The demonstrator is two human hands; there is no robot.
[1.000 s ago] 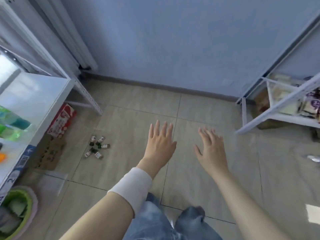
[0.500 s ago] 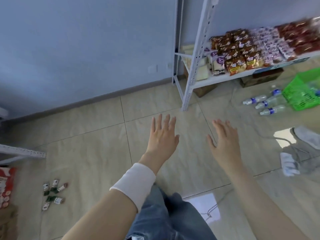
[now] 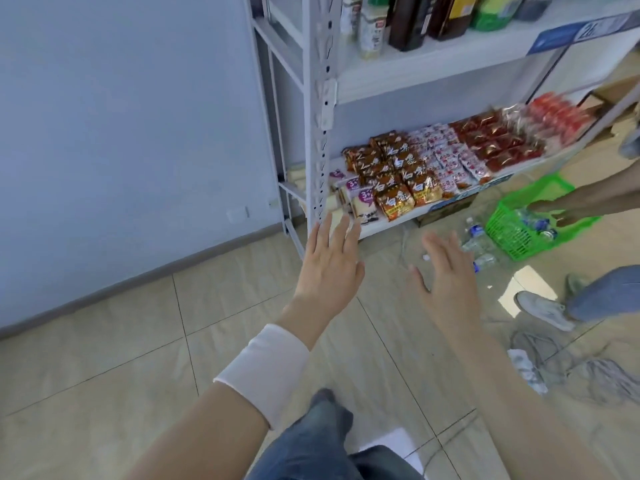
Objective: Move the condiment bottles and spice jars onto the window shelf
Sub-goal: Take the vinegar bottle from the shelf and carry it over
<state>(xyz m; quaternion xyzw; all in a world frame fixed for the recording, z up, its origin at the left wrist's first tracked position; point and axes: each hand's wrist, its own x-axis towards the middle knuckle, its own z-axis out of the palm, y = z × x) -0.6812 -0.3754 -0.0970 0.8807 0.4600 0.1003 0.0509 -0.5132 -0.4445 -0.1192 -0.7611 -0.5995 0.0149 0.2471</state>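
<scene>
Condiment bottles, some dark and some pale, stand in a row on the upper board of a white metal rack at the top of the view. My left hand is held out flat and empty over the floor, just below the rack's front post. My right hand is also spread and empty, a little to the right of it. Both are well below the bottles. The window shelf is out of view.
Snack packets fill the rack's lower board. A green basket with water bottles sits on the tiled floor at the right, where another person's arm reaches in and their shoe stands. A blue wall is at the left.
My view has swung right and upward: the window shelf and the small jars on the floor have left the view, and the rack with bottles has come in. Both hands stay spread and empty.
</scene>
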